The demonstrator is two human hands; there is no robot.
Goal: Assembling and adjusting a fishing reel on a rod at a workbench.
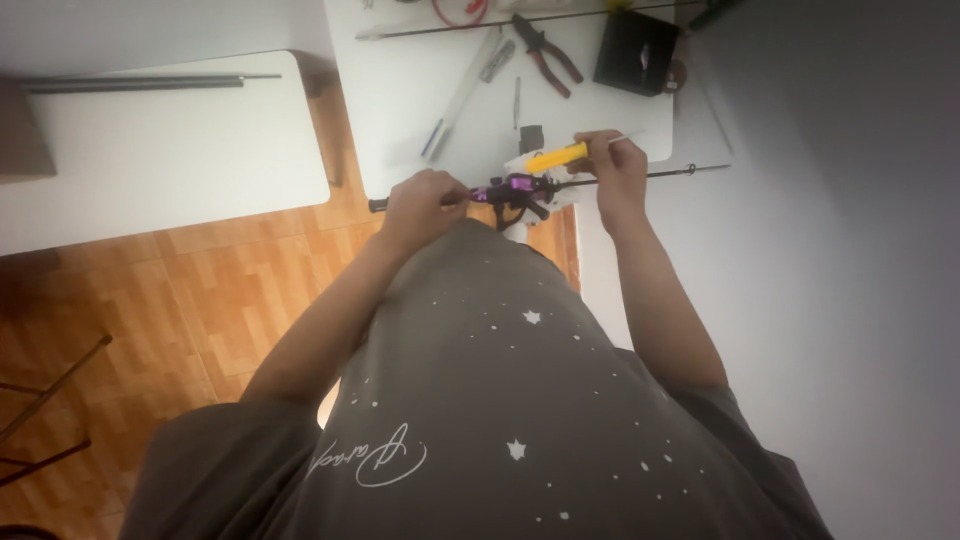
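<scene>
Gripping the fishing rod (520, 188) with closed left hand (425, 203), right hand (612, 165) fingers clamp a yellow-handled tool (558, 157).

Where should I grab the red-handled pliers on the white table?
Take the pliers by the two red handles, coming from above at their near-right end. They lie flat with handles slightly spread toward the black box, and the dark jaws point away to the upper left.

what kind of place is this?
Likely a home hobby workbench: white table strewn with pliers and thin rods, wood-pattern floor, hands working on a fishing rod.
</scene>
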